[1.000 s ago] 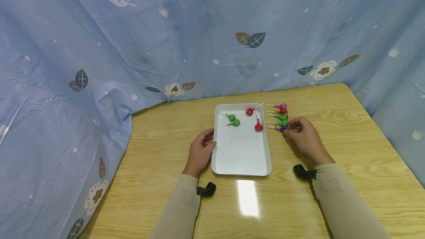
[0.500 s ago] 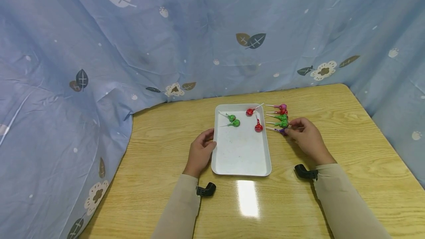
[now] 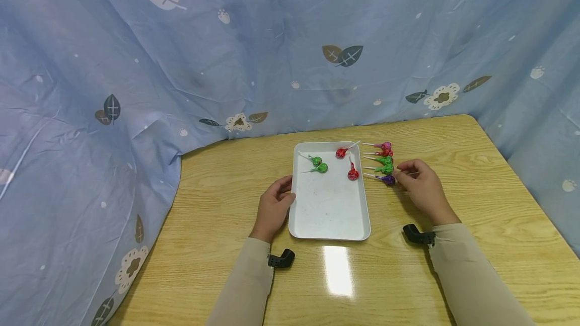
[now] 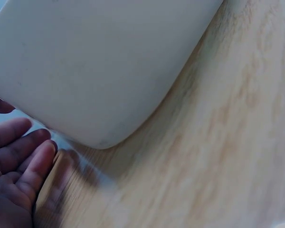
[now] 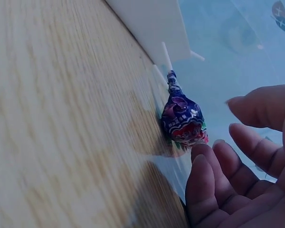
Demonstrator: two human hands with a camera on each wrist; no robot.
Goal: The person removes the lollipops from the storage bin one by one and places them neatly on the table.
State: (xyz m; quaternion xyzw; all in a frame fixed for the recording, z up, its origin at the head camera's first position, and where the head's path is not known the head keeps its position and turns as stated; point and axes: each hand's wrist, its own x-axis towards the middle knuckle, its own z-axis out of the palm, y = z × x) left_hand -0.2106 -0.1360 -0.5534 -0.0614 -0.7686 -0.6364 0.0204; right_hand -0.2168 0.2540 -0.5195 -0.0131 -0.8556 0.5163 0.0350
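Note:
A purple-wrapped lollipop (image 3: 388, 180) lies at the near end of a row of lollipops along the tray's right side, its stick toward the tray. My right hand (image 3: 423, 187) is just right of its candy end, fingers loosely bent around nothing. In the right wrist view, the fingertips (image 5: 202, 164) are close to the purple wrapper, thumb apart from it. Farther up the row are two green lollipops, a red one and a pink lollipop (image 3: 385, 146). My left hand (image 3: 274, 208) rests along the left edge of the white tray (image 3: 328, 210), fingers relaxed.
Two green lollipops (image 3: 321, 167) lie in the tray's upper left. Two red lollipops (image 3: 353, 174) lie at its upper right, one stick crossing the rim. The wooden table (image 3: 217, 200) meets a blue patterned curtain (image 3: 272, 64) at the back.
The purple lollipop has shifted slightly nearer, apart from the green one. My right hand has let go of it and drawn a little to the right. The left hand stays put.

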